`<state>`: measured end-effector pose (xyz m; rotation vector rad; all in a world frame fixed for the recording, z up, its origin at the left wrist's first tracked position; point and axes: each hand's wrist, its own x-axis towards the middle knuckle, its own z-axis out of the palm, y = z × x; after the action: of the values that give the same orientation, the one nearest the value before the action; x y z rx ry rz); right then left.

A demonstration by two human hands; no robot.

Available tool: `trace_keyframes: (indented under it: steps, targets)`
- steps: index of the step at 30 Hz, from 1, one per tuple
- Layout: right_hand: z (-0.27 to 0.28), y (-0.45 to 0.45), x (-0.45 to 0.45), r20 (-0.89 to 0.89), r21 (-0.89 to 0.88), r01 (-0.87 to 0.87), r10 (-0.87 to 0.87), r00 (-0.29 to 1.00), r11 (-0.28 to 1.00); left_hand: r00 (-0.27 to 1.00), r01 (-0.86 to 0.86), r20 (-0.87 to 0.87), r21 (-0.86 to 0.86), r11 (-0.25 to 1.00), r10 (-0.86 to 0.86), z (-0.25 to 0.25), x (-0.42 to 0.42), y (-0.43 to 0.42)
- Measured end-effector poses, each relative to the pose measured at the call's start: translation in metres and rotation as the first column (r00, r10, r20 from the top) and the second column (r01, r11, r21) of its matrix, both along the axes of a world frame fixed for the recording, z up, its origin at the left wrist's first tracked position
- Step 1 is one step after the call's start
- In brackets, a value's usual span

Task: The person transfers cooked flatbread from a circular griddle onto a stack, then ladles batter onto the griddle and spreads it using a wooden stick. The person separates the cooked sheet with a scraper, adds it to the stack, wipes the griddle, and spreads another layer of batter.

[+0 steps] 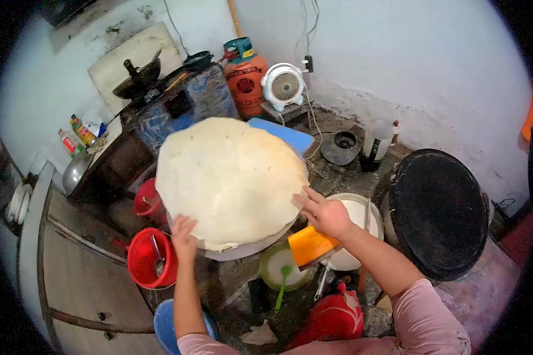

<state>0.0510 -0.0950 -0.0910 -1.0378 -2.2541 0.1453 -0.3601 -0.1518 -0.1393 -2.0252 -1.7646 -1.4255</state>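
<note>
A large, thin, pale round flatbread [231,177] lies on a round light-coloured base [243,253] whose rim shows along the front. My left hand [184,235] is at its front left edge, fingers apart and stretched out. At the right edge, my right hand [326,212] touches the flatbread with extended fingers. An orange flat-sided tool [310,245] shows just below my right hand; I cannot tell whether it rests there or is tucked under the palm. Beneath it are a bowl [270,263] of pale liquid with a green brush-like utensil [283,287], and a white bucket [378,223].
A big black round griddle [439,214] stands at the right. Red buckets [137,260] and a blue bucket [167,331] sit at the left. Behind are a gas cylinder [246,86], a small fan [284,86] with a trailing cord, and a stove with a wok [137,80].
</note>
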Motion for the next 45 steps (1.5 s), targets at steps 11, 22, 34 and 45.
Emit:
trace_keyframes:
  steps: [11, 22, 34, 45]
  targets:
    - [-0.102, -0.023, 0.157, -0.228, -0.788, 0.296, -0.703, 0.674, 0.540, 0.965, -0.212, -0.188, -0.148, 0.966, 0.183, -0.054, -0.047, 0.017]
    - [-0.070, -0.040, 0.103, -0.603, -0.691, -0.647, -0.751, 0.270, 0.322, 0.711, 0.651, 0.683, -0.551, 0.522, -0.165, 0.002, 0.151, -0.029]
    - [-0.066, -0.067, 0.038, -0.481, -0.872, -0.348, -0.468, 0.741, 0.345, -0.218, 0.333, 0.953, -0.131, 0.934, 0.212, -0.020, 0.176, 0.085]
    - [-0.256, -0.263, 0.228, 0.103, -0.966, 0.239, -0.693, 0.714, 0.103, -0.302, 0.543, 0.934, 0.005, 0.840, 0.190, -0.028, 0.171, 0.060]
